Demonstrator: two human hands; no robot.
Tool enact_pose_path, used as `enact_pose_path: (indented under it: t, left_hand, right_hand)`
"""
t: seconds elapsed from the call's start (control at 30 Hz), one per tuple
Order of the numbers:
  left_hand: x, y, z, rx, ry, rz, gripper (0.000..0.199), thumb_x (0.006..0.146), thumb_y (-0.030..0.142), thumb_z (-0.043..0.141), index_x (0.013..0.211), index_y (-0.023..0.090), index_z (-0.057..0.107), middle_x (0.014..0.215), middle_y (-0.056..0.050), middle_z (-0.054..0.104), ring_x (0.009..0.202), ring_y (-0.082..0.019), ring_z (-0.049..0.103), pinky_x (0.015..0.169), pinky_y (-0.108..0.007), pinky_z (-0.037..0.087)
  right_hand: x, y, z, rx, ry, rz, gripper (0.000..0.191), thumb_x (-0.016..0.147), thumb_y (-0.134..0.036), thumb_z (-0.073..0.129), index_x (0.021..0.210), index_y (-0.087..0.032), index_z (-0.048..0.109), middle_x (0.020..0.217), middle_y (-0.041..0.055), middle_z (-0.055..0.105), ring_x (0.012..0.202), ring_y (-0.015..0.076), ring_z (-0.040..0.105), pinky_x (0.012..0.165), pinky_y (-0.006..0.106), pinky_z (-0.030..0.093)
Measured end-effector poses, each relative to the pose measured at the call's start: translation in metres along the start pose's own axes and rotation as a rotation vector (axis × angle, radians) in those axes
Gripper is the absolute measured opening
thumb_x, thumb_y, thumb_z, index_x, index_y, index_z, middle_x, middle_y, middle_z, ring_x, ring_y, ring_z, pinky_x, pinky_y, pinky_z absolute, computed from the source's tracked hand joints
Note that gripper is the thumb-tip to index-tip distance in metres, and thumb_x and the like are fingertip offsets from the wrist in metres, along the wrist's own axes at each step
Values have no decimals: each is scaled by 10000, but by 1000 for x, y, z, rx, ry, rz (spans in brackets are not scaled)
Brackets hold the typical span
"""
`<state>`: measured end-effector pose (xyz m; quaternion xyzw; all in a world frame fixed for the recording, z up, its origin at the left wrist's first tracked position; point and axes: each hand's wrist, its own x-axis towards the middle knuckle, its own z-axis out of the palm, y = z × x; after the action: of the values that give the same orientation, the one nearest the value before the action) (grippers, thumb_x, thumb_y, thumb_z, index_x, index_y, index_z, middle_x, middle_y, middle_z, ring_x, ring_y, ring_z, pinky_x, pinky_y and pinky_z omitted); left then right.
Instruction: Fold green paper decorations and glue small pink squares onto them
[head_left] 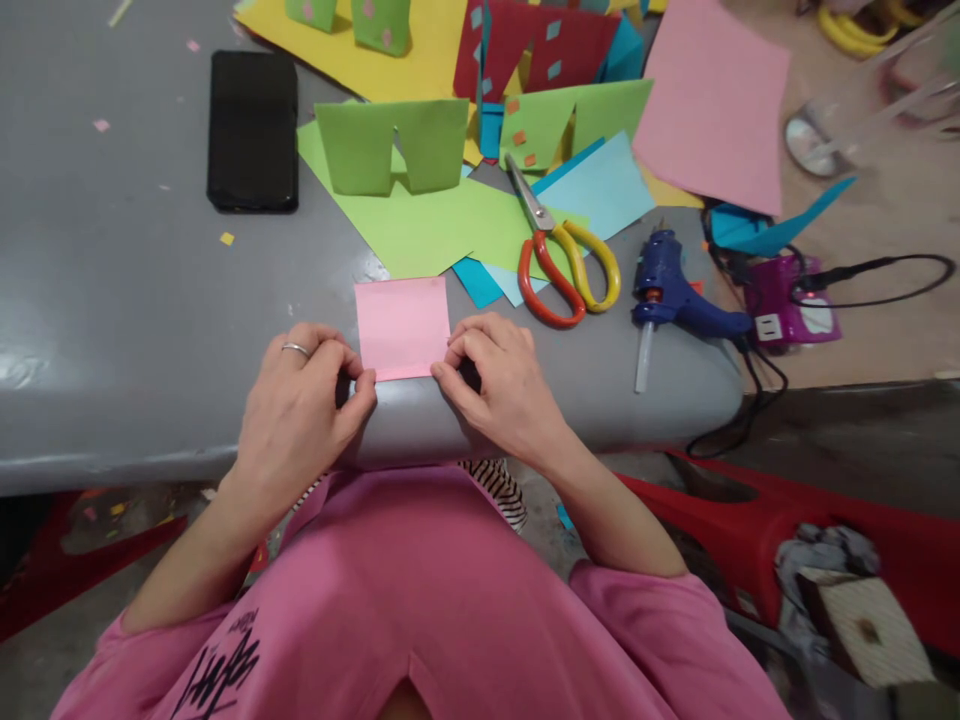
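A small pink sheet of paper (403,326) lies at the near edge of the grey table (135,330), with a narrow fold along its near side. My left hand (304,400) pinches its near left corner between thumb and fingers. At the near right corner, my right hand (499,385) pinches the paper the same way. Just beyond the right hand rest scissors (555,250) with one red and one yellow handle, blades apart and pointing away. Green paper (405,235) spreads behind the pink sheet.
A blue glue gun (675,285) and its cable lie on the right, near a purple box (795,300). Folded green pieces (394,145), a red piece (562,50) and a large pink sheet (716,105) fill the back. A black phone-like object (253,130) is at left.
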<state>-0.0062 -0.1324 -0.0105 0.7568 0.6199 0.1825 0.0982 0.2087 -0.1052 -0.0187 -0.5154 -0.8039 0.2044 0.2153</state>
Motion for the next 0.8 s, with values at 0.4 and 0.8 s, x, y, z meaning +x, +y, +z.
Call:
enact_pose_path:
  t: [0.4,0.8]
  left_hand:
    - [-5,-1,-7,57,-15,-11,137,936,307,561,869,203,621,1047,-85,662,938,-253,604,829,-393,505]
    - [-7,-19,-22,199,64,-154,131,951,343,565,952,226,625,1117,-114,659,1020,-308,619,879,-478,517]
  right_hand:
    - [-1,0,1,2,6,-15,152,955,-287,523,830,-203,543,1020,82,651,981,226,588,850,372,340]
    - [-1,0,0,15,5,1,148,954,-279,514,821,-214,529,1023,77,649,983,225,583,848,375,340]
